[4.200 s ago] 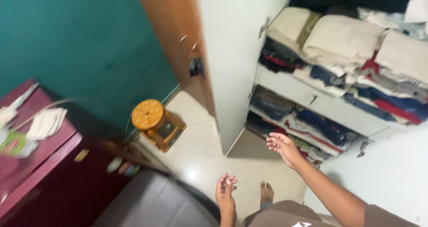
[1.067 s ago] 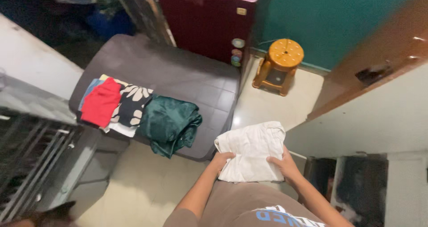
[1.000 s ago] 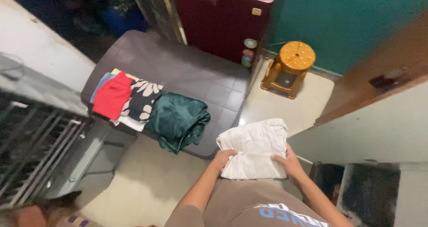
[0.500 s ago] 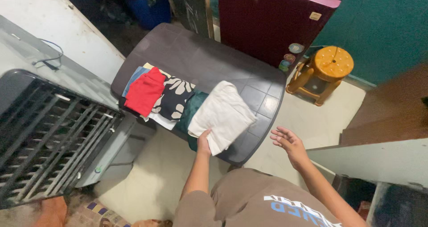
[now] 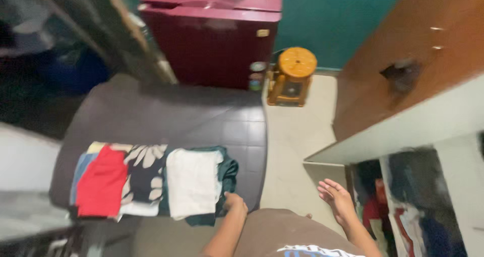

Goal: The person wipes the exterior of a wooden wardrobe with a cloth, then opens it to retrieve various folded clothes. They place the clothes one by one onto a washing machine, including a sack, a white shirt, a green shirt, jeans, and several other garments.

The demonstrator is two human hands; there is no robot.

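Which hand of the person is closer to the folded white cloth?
The left hand: it is at the lower right corner of the white cloth, on the green garment beneath. The right hand hangs open, far right over the floor.

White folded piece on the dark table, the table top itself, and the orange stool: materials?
White folded piece: soft woven cloth, matte; limp edges draping over the green garment. Table top: dark brown, faint sheen and a moulded grid pattern, likely plastic. Orange stool: smooth, glossy, probably plastic. Left hand touches the green garment's edge.
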